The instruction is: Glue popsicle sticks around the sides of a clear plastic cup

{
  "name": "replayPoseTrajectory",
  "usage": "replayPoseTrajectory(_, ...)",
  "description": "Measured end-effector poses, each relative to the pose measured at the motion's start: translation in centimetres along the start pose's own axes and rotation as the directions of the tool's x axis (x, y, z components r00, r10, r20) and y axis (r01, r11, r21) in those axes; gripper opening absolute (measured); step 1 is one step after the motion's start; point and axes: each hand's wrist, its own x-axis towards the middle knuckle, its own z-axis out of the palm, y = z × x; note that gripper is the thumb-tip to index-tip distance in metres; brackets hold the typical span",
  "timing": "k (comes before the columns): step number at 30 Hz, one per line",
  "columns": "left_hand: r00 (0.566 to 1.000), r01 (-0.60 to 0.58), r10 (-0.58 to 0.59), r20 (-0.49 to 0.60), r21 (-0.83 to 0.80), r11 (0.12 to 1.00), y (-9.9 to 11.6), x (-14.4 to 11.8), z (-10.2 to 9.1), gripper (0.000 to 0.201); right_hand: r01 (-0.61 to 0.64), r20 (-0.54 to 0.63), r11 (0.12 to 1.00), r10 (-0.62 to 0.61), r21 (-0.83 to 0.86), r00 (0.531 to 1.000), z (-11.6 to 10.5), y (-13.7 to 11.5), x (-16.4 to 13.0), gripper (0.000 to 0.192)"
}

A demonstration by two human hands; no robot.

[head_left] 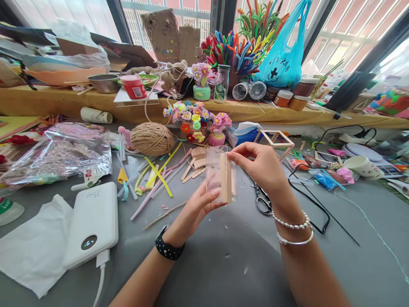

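My messy grey table (223, 264) by the windows.
My left hand (194, 209) grips a clear cup (213, 175) above the table; my right hand (260, 164) pinches a wooden stick (225, 177) flat on it. Behind, a jar (221, 83) and tubs (283, 98) line the shelf (47, 102).

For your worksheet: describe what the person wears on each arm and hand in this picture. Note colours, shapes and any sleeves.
Both forearms are bare, with no sleeves in view. The left hand has a black studded watch strap around its wrist. The right hand has two bracelets at the wrist: a pearl bead bracelet and a thin plain silver bangle. No gloves show.
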Motion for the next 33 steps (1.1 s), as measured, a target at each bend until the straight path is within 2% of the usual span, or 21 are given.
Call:
replayPoseTrajectory(5, 1.000, 0.010, -0.011, -0.006, -0.020, 1.000, -0.2, 0.1, -0.3, 0.077, 0.007, -0.009, 1.000, -0.007, -0.008, 1.000, 0.0, 0.2, 0.0, 0.019)
replayPoseTrajectory(12, 0.999, -0.023, 0.026, 0.045, -0.064, 0.998, -0.4, 0.2, -1.0, 0.074, 0.002, -0.006, 1.000, -0.002, -0.010, 1.000, 0.3, -0.2, -0.2, 0.017)
replayPoseTrajectory(21, 0.996, -0.093, 0.093, -0.009, 0.056, 0.994, -0.4, 0.2, -0.7, 0.091, 0.028, -0.016, 0.999, -0.029, -0.021, 0.999, 0.5, -0.5, -0.4, 0.014)
replayPoseTrajectory(33, 0.991, -0.122, 0.129, -0.035, 0.149, 0.981, -0.5, 0.2, -0.6, 0.100, 0.055, -0.009, 0.998, -0.055, -0.035, 0.998, 0.3, -0.8, -0.6, 0.013)
